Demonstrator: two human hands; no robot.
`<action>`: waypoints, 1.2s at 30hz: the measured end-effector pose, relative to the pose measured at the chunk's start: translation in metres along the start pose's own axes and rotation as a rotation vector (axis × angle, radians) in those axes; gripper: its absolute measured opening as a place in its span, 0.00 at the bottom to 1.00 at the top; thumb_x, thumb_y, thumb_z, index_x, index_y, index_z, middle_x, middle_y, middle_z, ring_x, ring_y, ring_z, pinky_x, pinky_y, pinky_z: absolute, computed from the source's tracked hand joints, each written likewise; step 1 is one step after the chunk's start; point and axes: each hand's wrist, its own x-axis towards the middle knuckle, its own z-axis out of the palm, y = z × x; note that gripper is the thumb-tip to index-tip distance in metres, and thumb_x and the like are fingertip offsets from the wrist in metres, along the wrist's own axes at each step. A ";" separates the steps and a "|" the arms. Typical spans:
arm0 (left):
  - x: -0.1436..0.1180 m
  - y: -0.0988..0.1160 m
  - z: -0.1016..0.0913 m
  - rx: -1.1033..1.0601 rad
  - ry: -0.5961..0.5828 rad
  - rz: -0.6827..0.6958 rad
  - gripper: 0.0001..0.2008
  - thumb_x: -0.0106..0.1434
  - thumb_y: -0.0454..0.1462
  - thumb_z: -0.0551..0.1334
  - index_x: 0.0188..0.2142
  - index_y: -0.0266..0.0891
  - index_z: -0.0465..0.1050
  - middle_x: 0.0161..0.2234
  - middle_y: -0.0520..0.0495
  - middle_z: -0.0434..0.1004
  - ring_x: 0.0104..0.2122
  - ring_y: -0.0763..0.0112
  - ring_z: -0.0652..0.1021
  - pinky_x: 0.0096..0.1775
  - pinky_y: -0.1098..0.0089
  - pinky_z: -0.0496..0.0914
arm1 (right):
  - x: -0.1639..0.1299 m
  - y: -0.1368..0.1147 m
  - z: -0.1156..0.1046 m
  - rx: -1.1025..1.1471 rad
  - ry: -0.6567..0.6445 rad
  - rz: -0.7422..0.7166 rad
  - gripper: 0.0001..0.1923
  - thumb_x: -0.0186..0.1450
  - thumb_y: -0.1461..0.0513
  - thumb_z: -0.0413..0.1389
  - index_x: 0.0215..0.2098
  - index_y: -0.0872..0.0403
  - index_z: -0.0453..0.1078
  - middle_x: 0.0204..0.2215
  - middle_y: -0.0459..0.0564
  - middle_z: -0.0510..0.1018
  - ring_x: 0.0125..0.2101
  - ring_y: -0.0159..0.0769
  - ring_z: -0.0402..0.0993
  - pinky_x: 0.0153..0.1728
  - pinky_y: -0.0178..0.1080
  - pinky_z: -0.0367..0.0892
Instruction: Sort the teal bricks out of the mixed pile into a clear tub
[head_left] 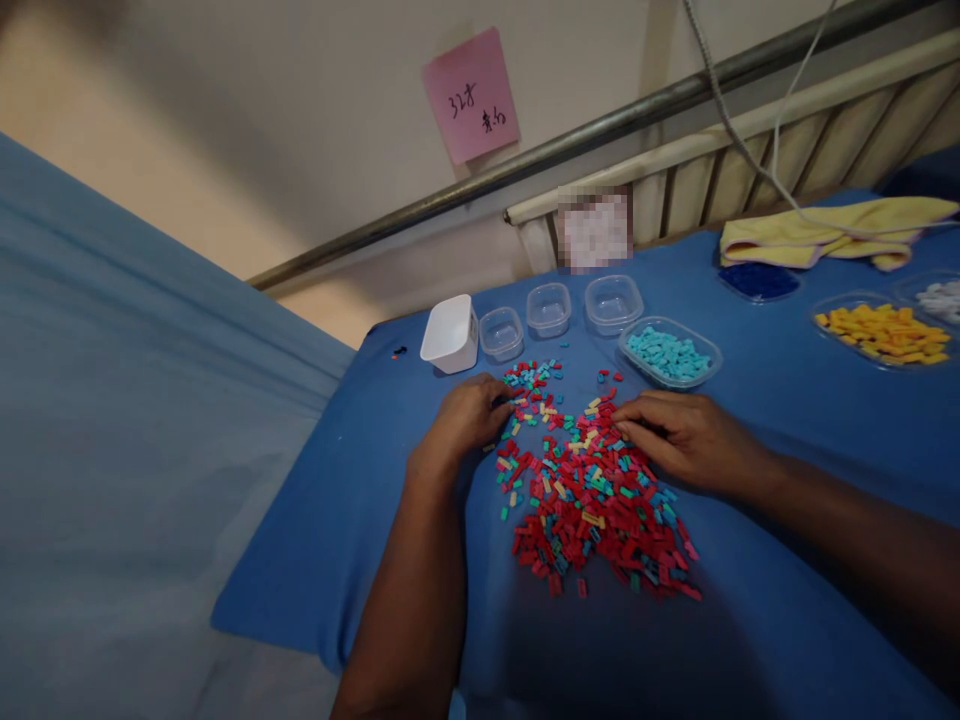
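A loose pile of small plastic bricks, mostly red with some blue, green and cream, is spread over the blue cloth. At the pile's upper left, my left hand rests with its fingers curled down among a few bricks. Across from it, my right hand reaches in from the right. Its thumb and fingertips come together at the pile's edge beside red bricks. Whatever lies between the fingertips of either hand is too small or hidden to make out. Light-blue bricks lie in a small cluster near my left fingertips.
Behind the pile stand a white tub and clear containers. A clear tray of turquoise bricks sits above my right hand. Farther right are yellow bricks, dark-blue pieces and a yellow cloth. A blue curtain hangs left.
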 end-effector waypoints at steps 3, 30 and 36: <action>0.000 0.001 -0.001 -0.019 -0.023 0.021 0.18 0.74 0.41 0.64 0.59 0.42 0.85 0.52 0.39 0.84 0.50 0.54 0.83 0.52 0.60 0.74 | 0.000 0.001 0.001 -0.004 -0.003 -0.001 0.09 0.80 0.61 0.58 0.49 0.50 0.82 0.42 0.48 0.89 0.41 0.38 0.88 0.44 0.41 0.77; 0.028 0.077 -0.028 -0.334 0.024 0.022 0.08 0.69 0.39 0.61 0.40 0.39 0.79 0.33 0.49 0.83 0.32 0.66 0.77 0.34 0.67 0.64 | 0.008 0.001 0.003 0.003 -0.010 -0.003 0.09 0.80 0.61 0.57 0.49 0.51 0.81 0.42 0.51 0.89 0.42 0.39 0.86 0.46 0.42 0.77; 0.094 0.138 -0.026 -0.322 0.120 0.237 0.09 0.71 0.36 0.63 0.45 0.37 0.81 0.39 0.47 0.85 0.37 0.65 0.81 0.39 0.67 0.71 | 0.011 0.002 0.003 -0.006 0.013 -0.019 0.09 0.80 0.62 0.57 0.47 0.51 0.81 0.39 0.50 0.87 0.38 0.39 0.84 0.42 0.42 0.75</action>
